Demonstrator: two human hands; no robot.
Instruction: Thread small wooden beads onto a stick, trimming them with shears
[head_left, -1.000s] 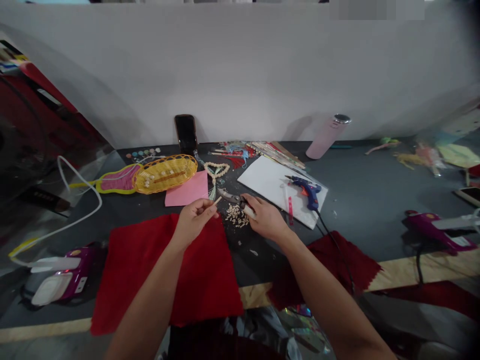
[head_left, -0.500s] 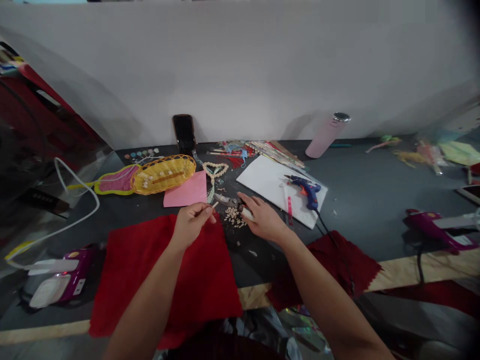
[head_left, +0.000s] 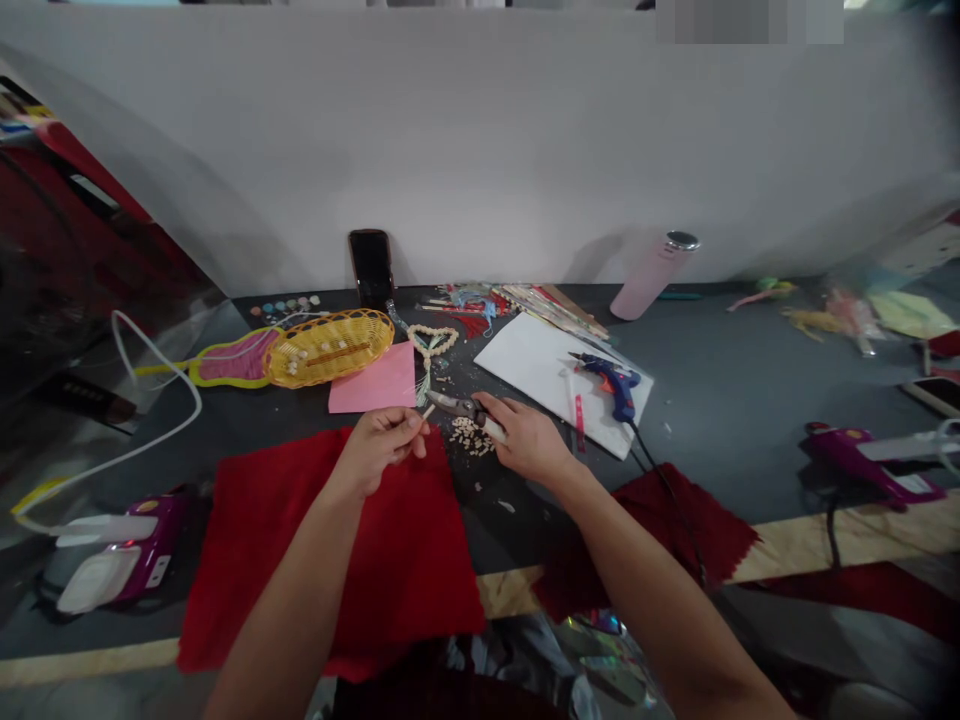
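My left hand (head_left: pixel 384 442) pinches a thin pale stick (head_left: pixel 428 411) over the top edge of a red cloth (head_left: pixel 405 560). In my right hand (head_left: pixel 529 435) are pruning shears (head_left: pixel 452 404), fingers wrapped round the handles. The blades point left, close to the stick's tip; I cannot tell whether they touch it. Beneath the shears lies a heap of small cut pale pieces (head_left: pixel 471 437) on the dark table. Just beyond the blades is a string of pale beads (head_left: pixel 433 342) with a light tassel.
A yellow woven basket (head_left: pixel 330 348) and pink paper (head_left: pixel 373 380) lie at left. On a white board (head_left: pixel 525 360) rests a blue glue gun (head_left: pixel 616 383), its cord running toward me. A phone (head_left: pixel 371 265) and pink bottle (head_left: pixel 655 275) stand by the wall. Purple devices (head_left: pixel 154 545) sit at both sides.
The view has shifted slightly. My left hand has turned a little, its lower fingers showing more below the stick. The shears stay in my right hand at nearly the same place.
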